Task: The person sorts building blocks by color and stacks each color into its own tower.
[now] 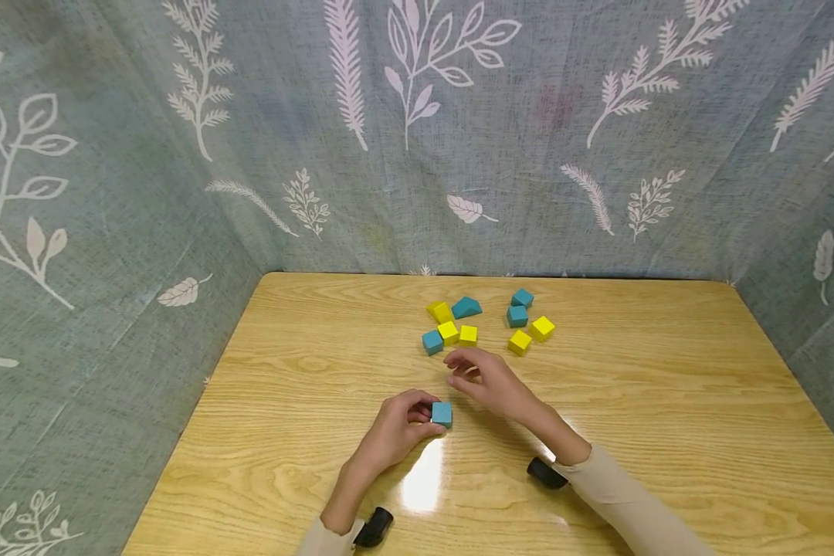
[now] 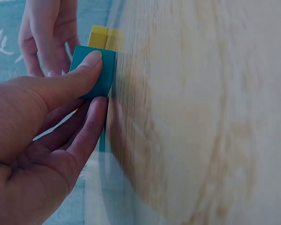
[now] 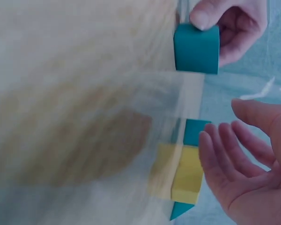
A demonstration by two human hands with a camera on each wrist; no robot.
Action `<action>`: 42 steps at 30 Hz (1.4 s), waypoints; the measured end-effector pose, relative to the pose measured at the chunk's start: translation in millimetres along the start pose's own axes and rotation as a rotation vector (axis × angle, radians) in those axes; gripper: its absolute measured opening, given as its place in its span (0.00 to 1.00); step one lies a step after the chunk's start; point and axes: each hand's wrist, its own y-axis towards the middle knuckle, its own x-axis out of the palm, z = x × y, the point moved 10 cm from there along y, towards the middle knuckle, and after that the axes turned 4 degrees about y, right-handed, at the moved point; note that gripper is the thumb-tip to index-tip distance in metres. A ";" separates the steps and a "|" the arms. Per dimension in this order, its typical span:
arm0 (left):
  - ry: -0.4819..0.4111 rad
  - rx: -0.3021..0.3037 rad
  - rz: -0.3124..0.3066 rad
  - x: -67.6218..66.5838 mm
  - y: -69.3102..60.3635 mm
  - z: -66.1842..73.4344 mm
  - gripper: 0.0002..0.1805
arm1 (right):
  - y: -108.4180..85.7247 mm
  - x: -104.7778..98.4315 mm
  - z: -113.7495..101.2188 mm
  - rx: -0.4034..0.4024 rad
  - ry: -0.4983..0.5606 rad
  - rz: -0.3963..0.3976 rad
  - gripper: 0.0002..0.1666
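A blue cube [image 1: 442, 415] rests on the table near its middle, and my left hand [image 1: 393, 429] pinches it from the left. In the left wrist view the thumb lies on one face of the blue cube [image 2: 92, 70] with fingers below. My right hand [image 1: 489, 384] hovers to the upper right of that cube, fingers loosely bent and holding nothing. Just beyond its fingertips are a blue cube [image 1: 432, 342] and yellow cubes [image 1: 469, 336] [image 1: 448, 333]. In the right wrist view my right hand [image 3: 253, 164] has a gap between thumb and fingers.
Behind the near cubes lie a yellow block [image 1: 441, 311] and a blue wedge-like block [image 1: 467, 307]. Farther right stand blue cubes [image 1: 517, 316] [image 1: 523, 298] and yellow cubes [image 1: 520, 342] [image 1: 542, 328]. A patterned cloth [image 1: 389, 154] hangs behind the wooden table [image 1: 667, 386].
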 end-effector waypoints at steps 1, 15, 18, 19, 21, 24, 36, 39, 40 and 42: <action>0.000 0.000 0.000 0.0 0.0 0.0 0.17 | 3.4 -1.8 -0.9 -0.014 -0.014 0.009 0.15; -0.046 0.000 -0.008 -0.1 -1.1 0.8 0.18 | 44.9 -3.0 -6.4 -0.109 -0.309 0.029 0.24; -0.047 0.001 -0.006 0.0 -0.8 0.4 0.18 | 50.5 2.4 -3.7 -0.116 -0.401 -0.003 0.27; -0.043 0.000 -0.005 0.2 -0.6 0.3 0.18 | 52.1 4.0 -3.3 -0.124 -0.429 -0.010 0.27; -0.044 0.002 -0.007 0.7 -0.4 0.3 0.18 | 54.2 6.5 -3.9 -0.144 -0.474 -0.018 0.27; -0.036 0.005 -0.011 1.2 -0.2 0.9 0.17 | 56.2 8.5 -6.3 -0.182 -0.526 -0.011 0.25; -0.028 0.008 -0.017 1.6 0.6 1.2 0.16 | 50.7 12.4 -6.7 -0.219 -0.479 -0.021 0.19; -0.027 0.000 -0.016 1.5 0.8 0.7 0.16 | 46.1 13.9 -6.3 -0.208 -0.434 -0.044 0.18; -0.021 0.002 -0.015 1.5 0.8 0.8 0.16 | 44.7 14.0 -5.2 -0.198 -0.419 -0.050 0.18; -0.016 0.002 -0.013 1.3 0.9 0.5 0.16 | 42.1 13.9 -3.3 -0.171 -0.387 -0.063 0.18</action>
